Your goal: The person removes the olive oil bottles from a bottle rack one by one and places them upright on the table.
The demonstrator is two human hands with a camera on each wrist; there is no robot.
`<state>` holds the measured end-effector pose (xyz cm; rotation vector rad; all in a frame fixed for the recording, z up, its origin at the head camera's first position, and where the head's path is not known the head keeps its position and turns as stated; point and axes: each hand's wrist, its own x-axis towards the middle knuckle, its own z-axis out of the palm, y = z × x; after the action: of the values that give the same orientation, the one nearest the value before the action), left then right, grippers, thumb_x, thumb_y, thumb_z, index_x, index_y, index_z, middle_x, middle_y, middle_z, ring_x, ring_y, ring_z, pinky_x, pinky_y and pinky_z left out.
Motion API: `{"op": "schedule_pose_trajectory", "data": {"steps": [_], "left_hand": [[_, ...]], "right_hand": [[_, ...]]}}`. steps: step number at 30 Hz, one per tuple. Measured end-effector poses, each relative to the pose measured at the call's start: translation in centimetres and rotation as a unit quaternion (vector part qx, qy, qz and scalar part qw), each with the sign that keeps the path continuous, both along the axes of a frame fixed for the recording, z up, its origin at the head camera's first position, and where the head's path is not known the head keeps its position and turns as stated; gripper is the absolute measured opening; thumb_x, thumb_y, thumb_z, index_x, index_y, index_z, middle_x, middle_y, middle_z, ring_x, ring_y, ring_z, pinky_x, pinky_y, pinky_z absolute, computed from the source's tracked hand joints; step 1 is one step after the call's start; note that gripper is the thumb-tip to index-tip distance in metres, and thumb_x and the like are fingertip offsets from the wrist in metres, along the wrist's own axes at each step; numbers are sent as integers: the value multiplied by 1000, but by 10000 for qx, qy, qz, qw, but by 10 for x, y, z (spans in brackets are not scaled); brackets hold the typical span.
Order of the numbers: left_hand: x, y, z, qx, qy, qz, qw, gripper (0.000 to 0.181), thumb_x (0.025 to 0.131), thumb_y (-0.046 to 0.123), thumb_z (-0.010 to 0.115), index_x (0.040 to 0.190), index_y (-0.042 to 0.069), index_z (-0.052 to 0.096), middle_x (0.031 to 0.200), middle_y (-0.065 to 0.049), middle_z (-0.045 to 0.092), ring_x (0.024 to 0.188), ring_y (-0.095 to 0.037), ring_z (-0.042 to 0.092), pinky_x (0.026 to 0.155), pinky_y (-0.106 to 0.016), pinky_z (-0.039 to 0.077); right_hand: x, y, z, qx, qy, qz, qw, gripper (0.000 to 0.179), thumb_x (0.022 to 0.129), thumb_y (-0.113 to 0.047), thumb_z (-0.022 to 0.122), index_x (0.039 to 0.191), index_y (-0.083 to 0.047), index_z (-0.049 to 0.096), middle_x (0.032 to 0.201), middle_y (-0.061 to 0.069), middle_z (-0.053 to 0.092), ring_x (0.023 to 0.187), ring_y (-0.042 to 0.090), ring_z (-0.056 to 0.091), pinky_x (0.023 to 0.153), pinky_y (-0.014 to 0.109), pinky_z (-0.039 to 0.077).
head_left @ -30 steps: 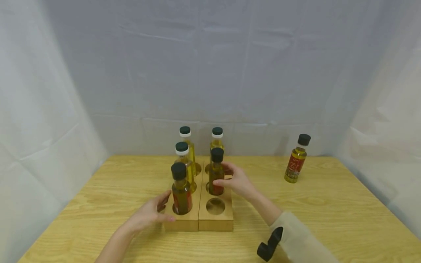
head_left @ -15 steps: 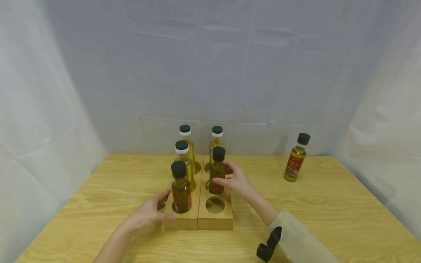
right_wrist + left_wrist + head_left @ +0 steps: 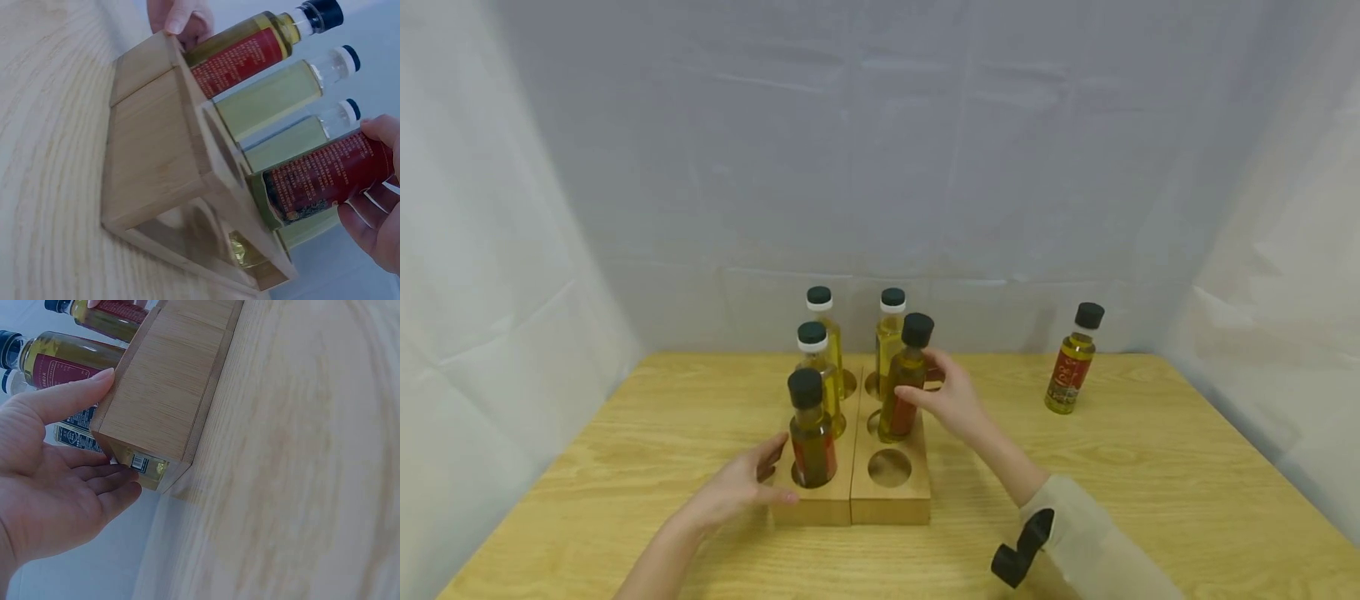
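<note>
My right hand (image 3: pixel 951 396) grips an oil bottle (image 3: pixel 904 400) with a black cap and red label. The bottle tilts, its base close over the middle hole of the right wooden rack (image 3: pixel 891 510); the right wrist view shows thumb and fingers round its label. My left hand (image 3: pixel 741 487) rests at the front left corner of the left wooden rack (image 3: pixel 814 511), thumb by the front edge, fingers relaxed along the side. A second red-labelled oil bottle (image 3: pixel 812 446) stands in that rack's front hole. Behind it are two oil bottles (image 3: pixel 823 379) with green caps.
Another green-capped bottle (image 3: pixel 891 329) stands in the right rack's back hole. The right rack's front hole (image 3: pixel 890 468) holds no bottle. A red-labelled bottle (image 3: pixel 1070 367) stands on the wooden table (image 3: pixel 1120 483) at the right. White sheeting (image 3: pixel 880 167) closes off the back and sides.
My right hand has raised its oil bottle out of the right rack's middle hole, tipping it slightly rightward. My left hand has stayed at the rack corner.
</note>
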<state>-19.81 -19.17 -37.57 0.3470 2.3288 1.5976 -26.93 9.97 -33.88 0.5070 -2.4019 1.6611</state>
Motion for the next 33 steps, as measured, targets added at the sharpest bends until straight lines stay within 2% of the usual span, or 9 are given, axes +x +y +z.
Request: {"op": "schedule_pose_trajectory", "data": {"steps": [11,15,24,28,33], "left_hand": [[-1,0,0,26,-7,-6,10000,93,78,10,73,142,-13,9,146,-35,9,131,-51,18,107,-56,21],[-1,0,0,34,-41,3,10000,93,78,10,73,143,-13,9,146,-35,9,131,-51,18,107,-56,21],[0,-1,1,37,-41,-20,10000,93,79,9,72,143,-13,8,146,-35,8,131,-51,17,107,-56,20],[0,-1,0,19,-11,-3,10000,94,79,10,72,143,-13,8,146,-35,8,131,-51,17,107,-56,20],[-1,-2,-1,13,-47,-45,10000,95,79,13,73,143,-13,7,146,-35,8,132,-50,15,107,-56,19]], "right_hand": [[-4,19,19,-144,293,-1,9995,52,80,-15,72,127,-3,51,111,14,58,98,29,55,78,38,51],[-6,28,24,-148,273,-102,9995,52,81,-17,72,127,-4,51,111,13,58,100,27,54,83,40,50],[-5,55,34,-67,235,-421,9988,52,82,-19,72,128,-5,50,113,14,58,102,28,54,82,41,49],[-4,70,37,24,121,-542,9985,57,83,-23,71,131,-4,47,119,16,55,107,30,52,87,43,48],[-5,93,33,236,-13,-791,9966,72,83,-32,71,140,-3,37,129,18,48,113,33,49,89,47,47]]}}
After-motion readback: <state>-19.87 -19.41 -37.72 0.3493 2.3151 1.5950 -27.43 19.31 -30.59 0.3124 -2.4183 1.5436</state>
